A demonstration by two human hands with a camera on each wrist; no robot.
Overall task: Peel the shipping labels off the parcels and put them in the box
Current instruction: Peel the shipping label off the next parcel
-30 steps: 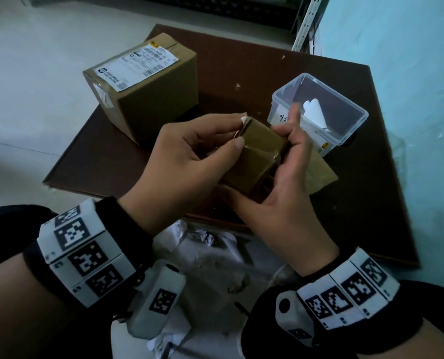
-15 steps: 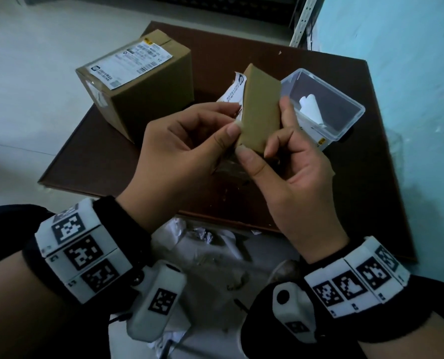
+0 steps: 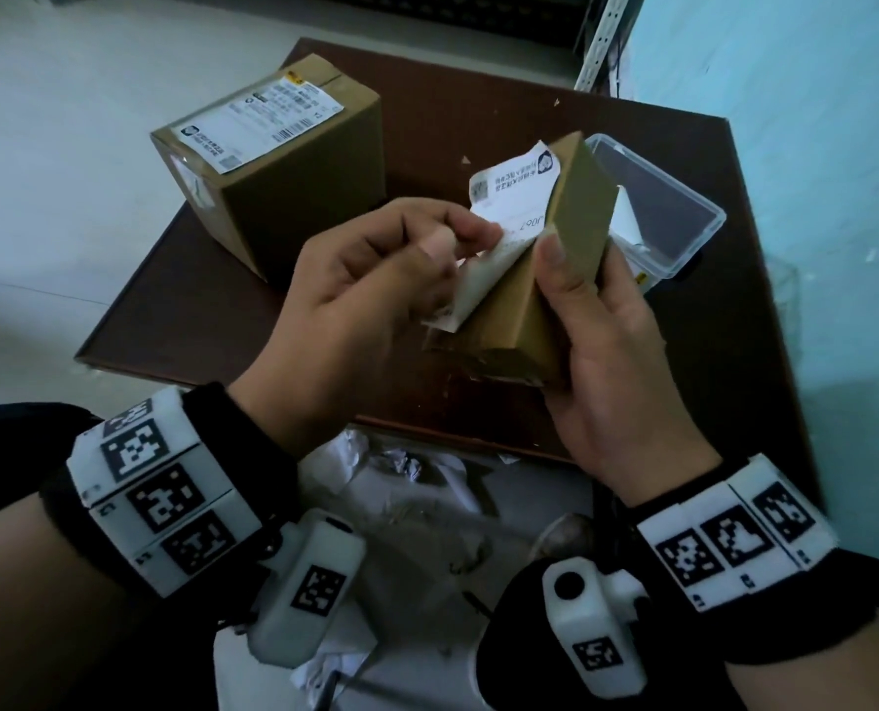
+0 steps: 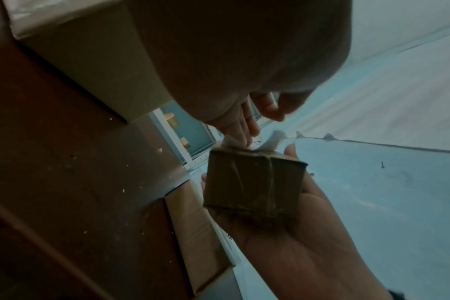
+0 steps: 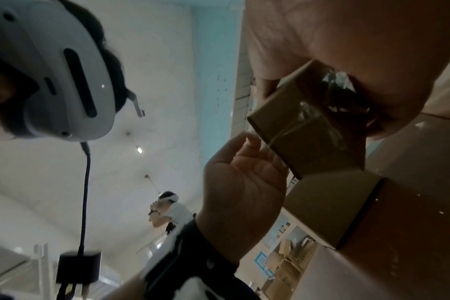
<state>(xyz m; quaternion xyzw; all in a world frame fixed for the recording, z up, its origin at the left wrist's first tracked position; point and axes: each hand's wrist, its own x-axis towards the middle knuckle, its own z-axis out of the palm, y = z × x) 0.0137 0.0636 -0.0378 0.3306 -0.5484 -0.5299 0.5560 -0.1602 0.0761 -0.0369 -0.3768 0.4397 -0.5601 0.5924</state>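
Change: since half a second before, the shipping label (image 3: 509,218) had come further off the small parcel (image 3: 545,279); its loose flap stood wider from the cardboard face, and both hands had shifted a little right over the tabletop.
Left hand: left hand (image 3: 370,300) had its thumb and fingers curled, pinching the peeled lower part of the shipping label, just left of the small parcel.
Right hand: right hand (image 3: 611,361) gripped the small parcel from the right and beneath, thumb pressed on its near upper edge; the left wrist view showed the small parcel (image 4: 254,184) lying in the palm.
Small parcel: held tilted above the tabletop, one end up toward the clear box; clear tape crossed its lower end.
Shipping label: upper part was at the parcel's left face, whether stuck I could not tell; lower part curled away, white underside showing.
Clear box: clear box (image 3: 693,207) sat on the tabletop behind the small parcel, open-topped, with a white peeled label (image 3: 627,223) inside.
Large parcel: large parcel (image 3: 273,161) rested on the tabletop's far left, well apart from both hands, its own label (image 3: 263,125) flat on top.
Tabletop: tabletop (image 3: 427,100) was dark brown, flecked with pale scraps.
Room: pale floor to the left, light blue wall (image 3: 796,94) to the right; crumpled paper (image 3: 401,479) lay below the near edge.
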